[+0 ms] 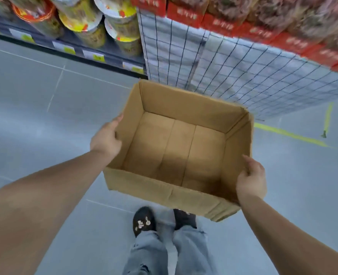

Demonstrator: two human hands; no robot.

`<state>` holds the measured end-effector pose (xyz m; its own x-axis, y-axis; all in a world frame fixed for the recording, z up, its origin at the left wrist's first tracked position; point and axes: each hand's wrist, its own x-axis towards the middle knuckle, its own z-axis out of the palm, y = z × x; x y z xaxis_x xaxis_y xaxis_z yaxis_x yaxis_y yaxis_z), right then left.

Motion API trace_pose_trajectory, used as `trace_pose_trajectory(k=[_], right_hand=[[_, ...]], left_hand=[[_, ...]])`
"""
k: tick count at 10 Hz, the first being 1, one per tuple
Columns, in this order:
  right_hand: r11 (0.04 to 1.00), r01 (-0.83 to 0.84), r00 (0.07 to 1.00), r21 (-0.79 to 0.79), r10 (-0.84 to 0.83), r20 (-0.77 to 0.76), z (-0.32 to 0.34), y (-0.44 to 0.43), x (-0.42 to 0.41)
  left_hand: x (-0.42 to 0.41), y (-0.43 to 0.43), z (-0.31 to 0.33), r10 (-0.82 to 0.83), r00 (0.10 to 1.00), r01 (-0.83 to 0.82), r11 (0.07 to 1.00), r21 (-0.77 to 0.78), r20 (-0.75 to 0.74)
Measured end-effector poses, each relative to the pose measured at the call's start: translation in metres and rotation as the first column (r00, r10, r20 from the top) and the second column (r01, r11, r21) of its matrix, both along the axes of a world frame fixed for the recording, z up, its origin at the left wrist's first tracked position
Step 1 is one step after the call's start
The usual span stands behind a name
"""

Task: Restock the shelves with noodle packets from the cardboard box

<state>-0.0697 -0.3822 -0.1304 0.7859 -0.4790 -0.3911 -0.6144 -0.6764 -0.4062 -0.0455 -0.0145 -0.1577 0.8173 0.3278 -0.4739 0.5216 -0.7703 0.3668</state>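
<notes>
An open brown cardboard box (160,187) hangs in the air in front of me, above my feet. Nothing lies inside it; its bare bottom shows. My left hand (105,139) grips the box's left wall, thumb over the rim. My right hand (251,180) grips the right wall near the front corner, fingers curled over the edge. Noodle packets (295,22) in red display trays fill the shelf at the upper right, blurred.
Bowl noodle tubs (85,22) stand stacked on a low shelf at the upper left, with price tags (93,56) along its edge. A wire-grid panel (233,72) fronts the stand behind the box. Grey floor with a yellow line (289,134) lies at the right.
</notes>
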Motion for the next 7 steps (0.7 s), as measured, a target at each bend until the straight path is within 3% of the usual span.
trace_pose_trajectory(k=[2, 3, 4, 5, 6, 7], right_hand=[[0.999, 0.043, 0.997, -0.033, -0.041, 0.06, -0.112, -0.038, 0.019], [0.998, 0.009, 0.997, -0.057, -0.005, 0.082, -0.137, -0.047, 0.034], [0.997, -0.037, 0.997, -0.067, 0.041, 0.058, -0.147, -0.048, 0.049], [0.999, -0.014, 0.998, -0.031, 0.013, -0.062, -0.142, -0.046, 0.056], [0.994, -0.102, 0.993, 0.045, 0.104, -0.049, -0.121, -0.027, 0.055], [0.95, -0.295, 0.955, 0.104, 0.297, -0.001, -0.088, 0.005, 0.049]], left_hand=[[0.008, -0.039, -0.112, 0.015, 0.996, -0.015, 1.0, 0.002, 0.084], [0.015, -0.044, -0.141, 0.046, 0.992, -0.04, 0.998, -0.049, 0.116], [0.024, -0.046, -0.152, 0.045, 0.994, -0.036, 0.995, -0.094, 0.103], [0.024, -0.044, -0.149, -0.079, 0.994, 0.069, 0.99, -0.121, -0.077], [0.021, -0.042, -0.128, -0.173, 0.98, 0.158, 0.978, -0.137, -0.102], [0.022, -0.041, -0.087, -0.07, 0.995, 0.056, 0.985, -0.166, -0.078]])
